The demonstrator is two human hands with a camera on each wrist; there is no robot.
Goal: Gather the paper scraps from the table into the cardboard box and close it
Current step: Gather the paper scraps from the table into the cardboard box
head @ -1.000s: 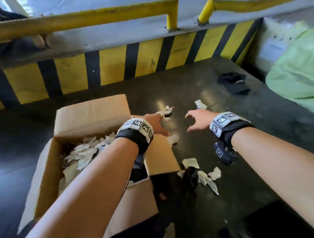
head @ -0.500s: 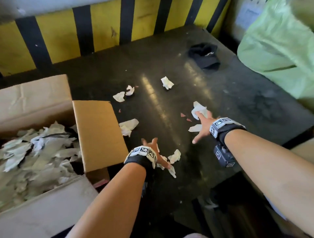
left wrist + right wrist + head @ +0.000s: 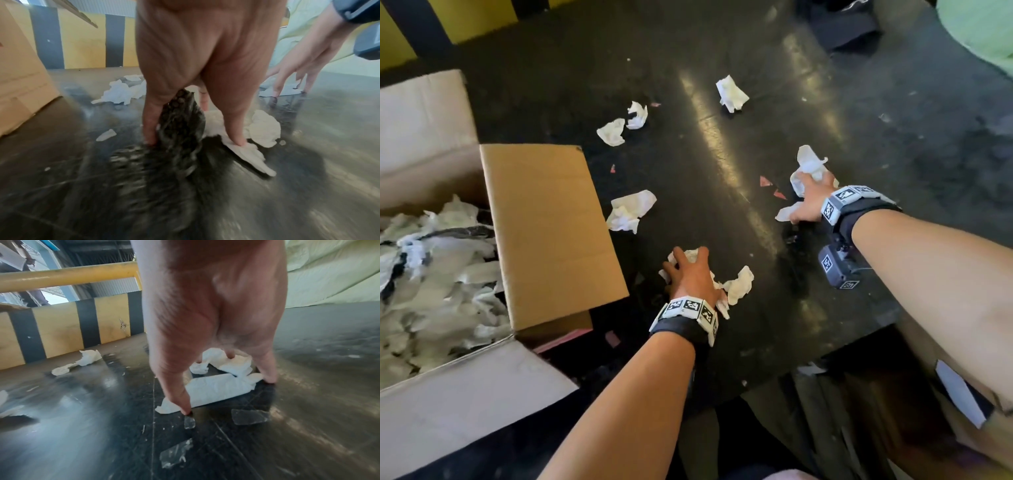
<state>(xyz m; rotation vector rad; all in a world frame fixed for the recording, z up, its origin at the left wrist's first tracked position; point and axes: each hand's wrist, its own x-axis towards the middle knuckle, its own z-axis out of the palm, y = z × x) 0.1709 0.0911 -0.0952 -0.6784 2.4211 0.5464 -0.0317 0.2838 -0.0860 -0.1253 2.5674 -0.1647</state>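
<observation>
your cardboard box (image 3: 544, 219) sits open at the left of the dark surface (image 3: 722, 144), already holding a heap of white scraps, with 1 brown flap spread out toward your left hand (image 3: 690, 279). loose paper scraps lie between the box and your hands: a crumpled scrap (image 3: 631, 210) just beside the flap, 2 small scraps (image 3: 623, 125) farther back, and 1 scrap (image 3: 731, 92) beyond them. a few red bits (image 3: 768, 185) lie near your right hand (image 3: 811, 198). a black cloth (image 3: 839, 24) and a pale green sheet (image 3: 983, 31) lie at the far right.

your left hand is palm down, fingers spread and straight, fingertips (image 3: 239, 141) pressing on a white scrap (image 3: 738, 284) near the surface's front edge. your right hand reaches farther out, fingers splayed and straight over a folded scrap (image 3: 216, 389), fingertips on the surface around it, gripping nothing.
</observation>
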